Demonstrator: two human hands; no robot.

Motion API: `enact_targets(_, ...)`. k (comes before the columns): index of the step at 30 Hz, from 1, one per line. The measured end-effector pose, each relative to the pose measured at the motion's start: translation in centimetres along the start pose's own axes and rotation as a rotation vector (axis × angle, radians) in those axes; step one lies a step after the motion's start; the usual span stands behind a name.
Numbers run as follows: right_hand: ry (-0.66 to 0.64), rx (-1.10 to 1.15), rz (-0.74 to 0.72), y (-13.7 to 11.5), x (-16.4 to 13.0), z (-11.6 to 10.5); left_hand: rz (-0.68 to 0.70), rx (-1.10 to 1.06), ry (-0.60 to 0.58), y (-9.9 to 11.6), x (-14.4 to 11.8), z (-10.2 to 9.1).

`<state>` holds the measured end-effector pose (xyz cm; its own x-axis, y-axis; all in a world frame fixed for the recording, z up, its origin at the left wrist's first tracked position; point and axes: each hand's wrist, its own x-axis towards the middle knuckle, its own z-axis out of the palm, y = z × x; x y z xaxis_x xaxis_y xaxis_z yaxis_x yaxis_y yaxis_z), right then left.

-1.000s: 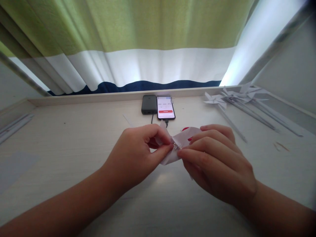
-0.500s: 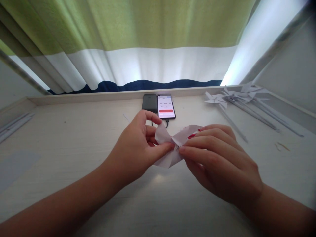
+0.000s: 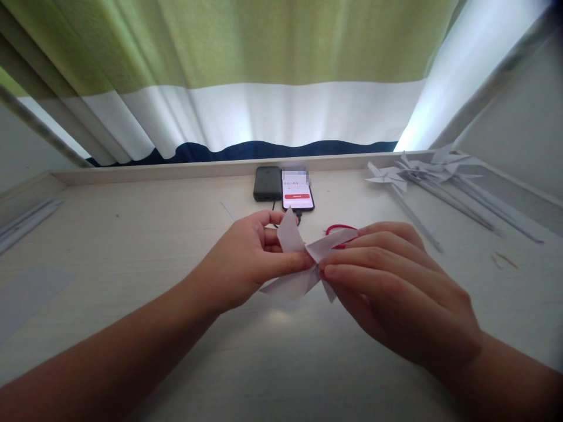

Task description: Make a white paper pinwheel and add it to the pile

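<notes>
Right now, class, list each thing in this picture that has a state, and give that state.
Left hand: pinching the paper pinwheel.
Right hand: pinching it too.
Paper pinwheel: folded, held above the table.
Phone: screen lit, cable plugged in.
Finished pinwheels: lying flat.

"00:40" on phone [image 3: 298, 190] screen

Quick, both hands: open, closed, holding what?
Left hand: closed, pinching the paper pinwheel at its centre.
Right hand: closed, fingertips pinching the same pinwheel from the other side.
</notes>
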<state>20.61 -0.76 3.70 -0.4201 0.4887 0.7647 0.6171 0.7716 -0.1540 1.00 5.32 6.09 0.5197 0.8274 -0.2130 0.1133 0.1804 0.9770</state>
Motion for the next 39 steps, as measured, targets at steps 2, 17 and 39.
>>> enact_targets(2, -0.017, -0.012, 0.003, 0.0, -0.1, 0.1, -0.003, 0.006, -0.006, 0.0, -0.1, 0.1)
enact_targets(17, -0.085, -0.052, -0.011, -0.1, 0.2, 0.2, -0.028, -0.058, 0.007, -1.3, 0.4, 0.5)
enact_targets(39, -0.038, -0.038, 0.076, 0.5, 0.1, 0.7, -0.052, -0.078, -0.104, -1.5, 0.6, -0.5)
